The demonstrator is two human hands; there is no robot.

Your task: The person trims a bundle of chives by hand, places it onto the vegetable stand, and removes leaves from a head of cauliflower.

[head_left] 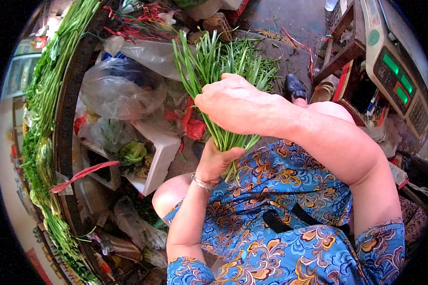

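Left hand (218, 160) and right hand (235, 104) are closed around 1 green leafy bunch (214, 59).

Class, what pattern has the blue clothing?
The clothing has orange and white floral swirls, clearest in head view.

Showed glossy, crinkled clear plastic in the bag (123, 90) at ten o'clock and smooth, matt white foam in the box (164, 154) at nine. Included printed cloth in the garment (271, 237) at five, shiny silvery metal in the bracelet (203, 183) at six.
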